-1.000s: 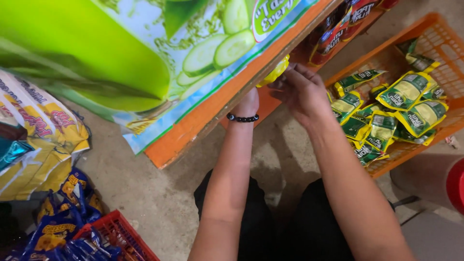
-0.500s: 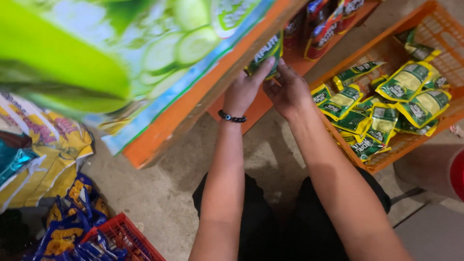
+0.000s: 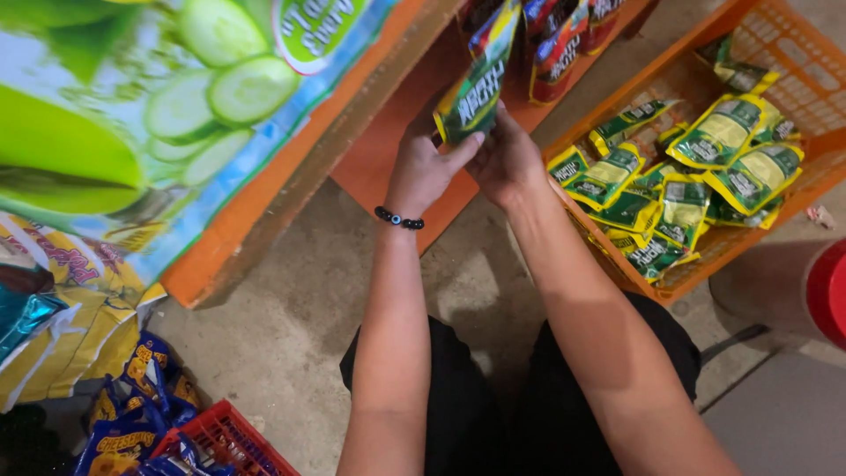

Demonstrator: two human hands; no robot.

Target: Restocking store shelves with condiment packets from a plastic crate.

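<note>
- Two hands meet at twelve o'clock: left hand (image 3: 427, 167) and right hand (image 3: 507, 159) both clamped on a green packet (image 3: 476, 92).
- Orange crate (image 3: 617, 273) of matching packets sits at two o'clock.
- Risk: the slick packet could slip between loosened fingers onto the orange shelf (image 3: 388, 163).

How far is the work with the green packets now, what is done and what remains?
Done: a few red packets already stand on the orange shelf. In hand: the left hand and right hand hold one green packet up at that shelf. Left: many green packets lie in the orange crate.
</note>
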